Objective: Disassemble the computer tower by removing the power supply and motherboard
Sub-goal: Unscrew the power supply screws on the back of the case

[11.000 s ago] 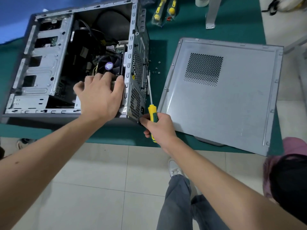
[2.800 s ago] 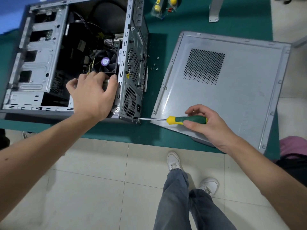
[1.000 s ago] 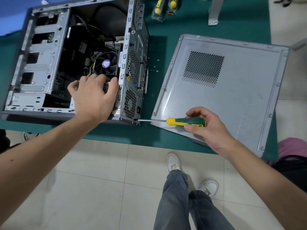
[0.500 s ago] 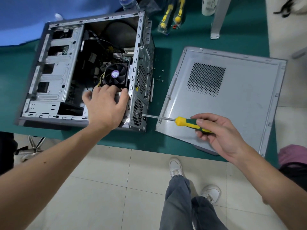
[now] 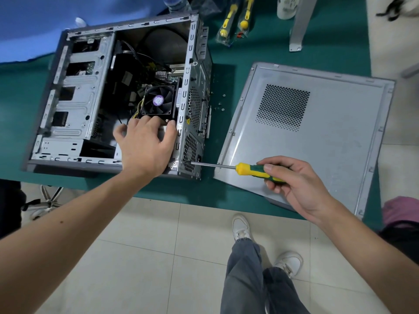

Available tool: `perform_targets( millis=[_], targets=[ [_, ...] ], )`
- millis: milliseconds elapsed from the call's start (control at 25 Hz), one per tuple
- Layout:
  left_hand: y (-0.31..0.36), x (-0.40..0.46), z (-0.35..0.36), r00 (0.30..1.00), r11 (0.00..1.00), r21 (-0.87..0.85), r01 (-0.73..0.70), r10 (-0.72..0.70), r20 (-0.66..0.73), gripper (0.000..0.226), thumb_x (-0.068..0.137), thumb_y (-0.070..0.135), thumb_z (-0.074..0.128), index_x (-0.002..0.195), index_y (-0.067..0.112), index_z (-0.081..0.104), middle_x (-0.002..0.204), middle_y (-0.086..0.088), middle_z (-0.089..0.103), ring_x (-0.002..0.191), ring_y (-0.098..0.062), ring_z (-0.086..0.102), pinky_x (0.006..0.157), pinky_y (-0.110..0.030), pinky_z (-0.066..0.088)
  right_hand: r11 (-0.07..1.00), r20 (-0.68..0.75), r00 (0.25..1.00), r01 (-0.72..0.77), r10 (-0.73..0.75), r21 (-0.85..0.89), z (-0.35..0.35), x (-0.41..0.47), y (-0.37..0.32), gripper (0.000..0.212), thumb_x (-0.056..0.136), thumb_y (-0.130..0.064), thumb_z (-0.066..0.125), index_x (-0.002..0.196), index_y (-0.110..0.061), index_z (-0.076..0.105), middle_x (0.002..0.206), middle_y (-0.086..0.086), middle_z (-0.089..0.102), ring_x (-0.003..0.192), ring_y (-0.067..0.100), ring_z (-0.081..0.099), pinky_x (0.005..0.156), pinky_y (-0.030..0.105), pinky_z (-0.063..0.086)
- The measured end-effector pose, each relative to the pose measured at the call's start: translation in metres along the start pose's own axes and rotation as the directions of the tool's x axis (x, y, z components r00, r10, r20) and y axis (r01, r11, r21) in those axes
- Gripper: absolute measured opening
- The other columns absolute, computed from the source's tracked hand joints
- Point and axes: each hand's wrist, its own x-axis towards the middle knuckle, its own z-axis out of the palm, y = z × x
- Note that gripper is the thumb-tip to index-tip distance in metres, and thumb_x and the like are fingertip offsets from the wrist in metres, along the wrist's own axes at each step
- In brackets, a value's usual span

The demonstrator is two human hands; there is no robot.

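Note:
The open computer tower (image 5: 74, 105) lies on its side on the green table. Inside it I see a black CPU fan (image 5: 158, 102) with a purple hub over the motherboard. My left hand (image 5: 145, 146) rests on the power supply (image 5: 166, 132) in the case's near right corner, fingers spread over its top, and hides most of it. My right hand (image 5: 292, 182) grips the yellow-green screwdriver (image 5: 254, 172). Its shaft runs left, and the tip touches the tower's perforated rear panel (image 5: 192, 155) near the bottom corner.
The removed side panel (image 5: 317, 137) lies flat to the right of the tower. Several loose screws (image 5: 221, 103) sit between the two. Packaged yellow screwdrivers (image 5: 235, 21) and a metal leg (image 5: 297, 26) are at the back. The table's front edge (image 5: 204, 198) is near my legs.
The view has shifted, so the tower sits lower and further right in frame. The screwdriver tip stays at the rear panel's lower corner, and my left hand stays on the power supply.

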Motion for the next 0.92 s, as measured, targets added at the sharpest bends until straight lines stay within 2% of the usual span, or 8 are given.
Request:
perform_targets(
  millis=[200, 320, 400, 560, 680, 840, 920],
  targets=[
    [-0.001, 0.001, 0.001, 1.000, 1.000, 0.005, 0.000, 0.000, -0.006, 0.049, 0.094, 0.055, 0.027, 0.070, 0.020, 0.052, 0.082, 0.006, 0.052, 0.092, -0.017, 0.043, 0.102, -0.043, 0.022, 0.999, 0.031, 0.999, 0.025, -0.024, -0.020, 0.000, -0.001, 0.000, 0.019, 0.073, -0.022, 0.072, 0.089, -0.013, 0.078, 0.072, 0.011, 0.059, 0.060, 0.016, 0.053, 0.053, 0.020, 0.044],
    [-0.001, 0.001, 0.002, 1.000, 1.000, 0.006, 0.003, -0.003, -0.011, 0.050, 0.094, 0.055, 0.026, 0.070, 0.020, 0.052, 0.082, 0.006, 0.053, 0.091, -0.015, 0.040, 0.102, -0.043, 0.022, 0.986, 0.077, 0.992, 0.105, -0.096, -0.128, -0.005, -0.002, -0.005, 0.025, 0.071, -0.026, 0.076, 0.094, -0.017, 0.078, 0.072, 0.008, 0.065, 0.066, 0.016, 0.058, 0.064, 0.022, 0.050],
    [-0.001, 0.001, 0.002, 1.000, 1.000, 0.004, 0.003, -0.003, -0.014, 0.050, 0.094, 0.056, 0.026, 0.070, 0.021, 0.053, 0.082, 0.007, 0.053, 0.091, -0.014, 0.040, 0.102, -0.042, 0.021, 0.975, 0.095, 0.988, 0.138, -0.123, -0.176, -0.007, -0.003, -0.009, 0.024, 0.071, -0.024, 0.076, 0.094, -0.020, 0.078, 0.074, 0.006, 0.068, 0.068, 0.016, 0.060, 0.066, 0.023, 0.052],
    [-0.001, 0.002, 0.002, 1.000, 1.000, 0.001, 0.002, -0.002, -0.011, 0.050, 0.094, 0.055, 0.026, 0.071, 0.020, 0.053, 0.081, 0.006, 0.052, 0.094, -0.018, 0.045, 0.102, -0.042, 0.021, 0.988, 0.077, 0.996, 0.049, -0.039, -0.144, -0.004, -0.002, -0.012, 0.027, 0.070, -0.030, 0.075, 0.093, -0.015, 0.078, 0.067, 0.012, 0.059, 0.059, 0.019, 0.053, 0.051, 0.021, 0.045],
    [-0.001, 0.002, 0.002, 1.000, 1.000, 0.007, -0.002, 0.002, -0.009, 0.050, 0.094, 0.055, 0.026, 0.071, 0.020, 0.054, 0.082, 0.006, 0.053, 0.096, -0.020, 0.046, 0.103, -0.042, 0.020, 0.996, 0.061, 0.997, -0.034, 0.040, -0.085, -0.002, 0.000, -0.013, 0.024, 0.071, -0.026, 0.073, 0.090, -0.012, 0.079, 0.072, 0.011, 0.060, 0.055, 0.015, 0.053, 0.046, 0.019, 0.040],
    [-0.001, 0.002, 0.002, 1.000, 1.000, 0.009, -0.003, 0.003, -0.006, 0.053, 0.093, 0.055, 0.025, 0.074, 0.018, 0.056, 0.084, 0.004, 0.055, 0.098, -0.021, 0.047, 0.103, -0.042, 0.020, 0.998, 0.073, 0.995, -0.060, 0.063, -0.035, -0.002, -0.004, -0.009, 0.024, 0.069, -0.022, 0.075, 0.092, -0.014, 0.079, 0.072, 0.009, 0.062, 0.060, 0.014, 0.057, 0.055, 0.019, 0.047],
    [-0.002, 0.002, 0.002, 1.000, 1.000, 0.014, -0.002, 0.002, -0.006, 0.053, 0.093, 0.056, 0.024, 0.074, 0.018, 0.056, 0.084, 0.004, 0.055, 0.098, -0.022, 0.047, 0.103, -0.043, 0.020, 0.994, 0.079, 0.997, 0.002, 0.007, -0.107, -0.004, -0.007, -0.009, 0.030, 0.066, -0.027, 0.078, 0.095, -0.018, 0.079, 0.071, 0.008, 0.064, 0.065, 0.015, 0.057, 0.064, 0.023, 0.051]
  ],
)
